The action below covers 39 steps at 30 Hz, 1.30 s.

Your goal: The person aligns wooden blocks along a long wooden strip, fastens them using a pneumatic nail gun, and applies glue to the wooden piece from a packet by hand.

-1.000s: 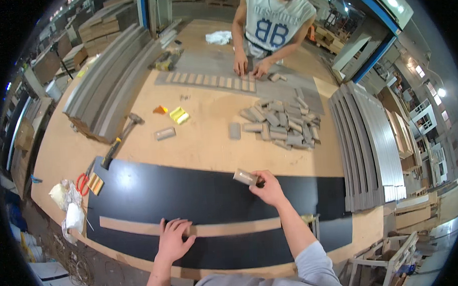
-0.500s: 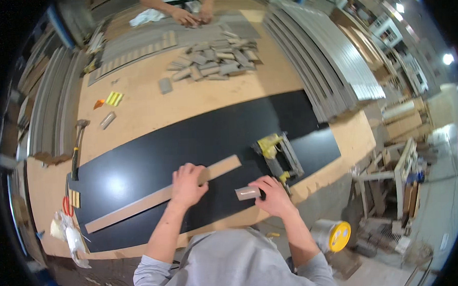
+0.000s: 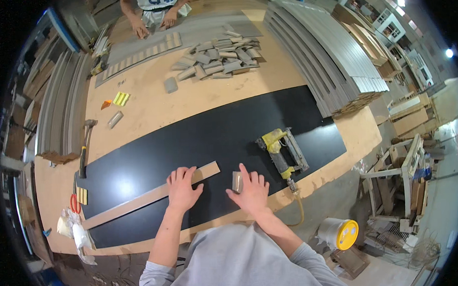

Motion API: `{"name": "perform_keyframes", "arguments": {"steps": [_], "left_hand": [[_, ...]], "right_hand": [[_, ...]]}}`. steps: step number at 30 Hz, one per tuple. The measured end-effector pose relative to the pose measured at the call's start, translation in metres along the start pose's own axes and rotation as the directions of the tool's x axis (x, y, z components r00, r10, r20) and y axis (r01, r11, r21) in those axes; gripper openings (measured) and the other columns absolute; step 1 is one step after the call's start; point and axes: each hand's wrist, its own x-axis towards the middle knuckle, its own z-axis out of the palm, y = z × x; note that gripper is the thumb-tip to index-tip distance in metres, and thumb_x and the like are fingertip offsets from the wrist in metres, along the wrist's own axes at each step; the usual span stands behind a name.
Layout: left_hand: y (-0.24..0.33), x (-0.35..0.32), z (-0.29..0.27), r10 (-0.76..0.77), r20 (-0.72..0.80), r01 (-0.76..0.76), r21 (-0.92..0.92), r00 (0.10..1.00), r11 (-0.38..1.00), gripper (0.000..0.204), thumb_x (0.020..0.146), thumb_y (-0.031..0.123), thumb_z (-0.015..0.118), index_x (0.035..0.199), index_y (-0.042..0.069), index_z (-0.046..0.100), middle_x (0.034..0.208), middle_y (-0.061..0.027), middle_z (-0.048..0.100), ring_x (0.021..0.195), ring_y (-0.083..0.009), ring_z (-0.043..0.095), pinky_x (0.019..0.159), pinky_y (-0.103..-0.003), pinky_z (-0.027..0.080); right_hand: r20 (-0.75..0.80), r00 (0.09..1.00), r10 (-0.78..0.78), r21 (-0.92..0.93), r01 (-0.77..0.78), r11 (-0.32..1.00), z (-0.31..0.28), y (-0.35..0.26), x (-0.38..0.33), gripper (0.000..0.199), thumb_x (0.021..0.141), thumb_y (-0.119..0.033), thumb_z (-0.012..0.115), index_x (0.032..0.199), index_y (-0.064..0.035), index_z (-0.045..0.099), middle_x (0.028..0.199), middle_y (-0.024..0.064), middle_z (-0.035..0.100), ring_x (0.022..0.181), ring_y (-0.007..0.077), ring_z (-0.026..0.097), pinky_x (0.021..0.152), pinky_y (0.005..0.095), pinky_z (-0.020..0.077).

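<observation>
A long, narrow wood strip (image 3: 140,203) lies slantwise on the black panel (image 3: 178,139). My left hand (image 3: 184,190) grips it near its upper right end, fingers over the far edge and thumb toward the near side. Right of the strip's end, my right hand (image 3: 252,193) holds a small grey-brown block (image 3: 237,182) between thumb and index finger, its other fingers spread. The block stands lengthwise away from me, a short gap from the strip. A yellow and black nail gun (image 3: 282,153) with a hose rests on the panel to the right.
A hammer (image 3: 86,148) and red-handled pliers (image 3: 75,203) lie at the left. A pile of small blocks (image 3: 221,57) sits farther back. Stacked boards rise left and right (image 3: 327,59). Across the table, a co-worker's hands (image 3: 154,25) are over another panel.
My right hand has moved left with the block and turned it from crosswise to lengthwise. The strip and my left hand have shifted left. The co-worker's hands have moved left.
</observation>
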Motion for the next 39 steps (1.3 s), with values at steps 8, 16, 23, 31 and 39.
{"name": "perform_keyframes", "arguments": {"steps": [8,16,23,31,39], "left_hand": [[0.001,0.002,0.000,0.086,0.059,-0.084,-0.032,0.995,0.996,0.047,0.082,0.025,0.082,0.126,0.015,0.070,0.122,-0.0084,0.061,0.123,-0.0316,0.055,0.115,-0.052,0.038],[0.044,-0.009,-0.018,0.107,0.282,0.116,-0.668,0.953,0.735,0.033,0.110,0.029,0.055,0.101,0.001,0.071,0.081,-0.0114,0.072,0.072,-0.0259,0.067,0.070,-0.038,0.053],[0.052,-0.010,-0.016,-0.011,0.419,0.319,-0.674,0.908,0.666,0.040,0.110,0.033,0.057,0.094,-0.001,0.070,0.077,-0.0104,0.070,0.068,-0.0163,0.064,0.066,-0.036,0.051],[0.051,-0.018,-0.019,0.076,0.496,0.390,-0.760,0.865,0.520,0.029,0.106,0.021,0.068,0.122,-0.002,0.073,0.095,-0.0043,0.074,0.085,-0.0124,0.067,0.081,-0.031,0.054],[0.051,-0.026,-0.005,0.211,0.435,0.319,-0.848,0.875,0.423,0.054,0.101,0.012,0.074,0.150,0.000,0.055,0.112,-0.0037,0.071,0.103,-0.0115,0.065,0.094,-0.031,0.053]], "right_hand": [[-0.079,0.963,-0.258,0.110,0.266,0.958,0.008,0.047,0.026,0.060,0.077,-0.017,0.084,0.135,-0.0176,0.069,0.124,0.0041,0.065,0.118,0.0303,0.060,0.099,0.0466,0.0490],[-0.129,0.879,-0.458,0.429,0.466,0.774,-0.029,0.028,0.005,0.051,0.073,-0.015,0.087,0.123,-0.0169,0.074,0.116,0.0048,0.064,0.108,0.0291,0.064,0.093,0.0423,0.0511],[-0.086,0.870,-0.485,0.265,0.490,0.830,-0.044,0.008,-0.016,0.052,0.071,-0.019,0.090,0.121,-0.0160,0.076,0.110,0.0023,0.064,0.104,0.0244,0.064,0.089,0.0404,0.0478],[-0.142,0.904,-0.403,0.256,0.427,0.867,-0.040,0.018,-0.024,0.050,0.072,-0.020,0.090,0.120,-0.0170,0.076,0.109,0.0009,0.064,0.105,0.0230,0.064,0.089,0.0403,0.0472],[-0.103,0.907,-0.408,0.343,0.418,0.842,-0.038,0.028,-0.022,0.051,0.076,-0.019,0.089,0.124,-0.0160,0.074,0.107,0.0025,0.066,0.100,0.0224,0.066,0.091,0.0398,0.0483]]}}
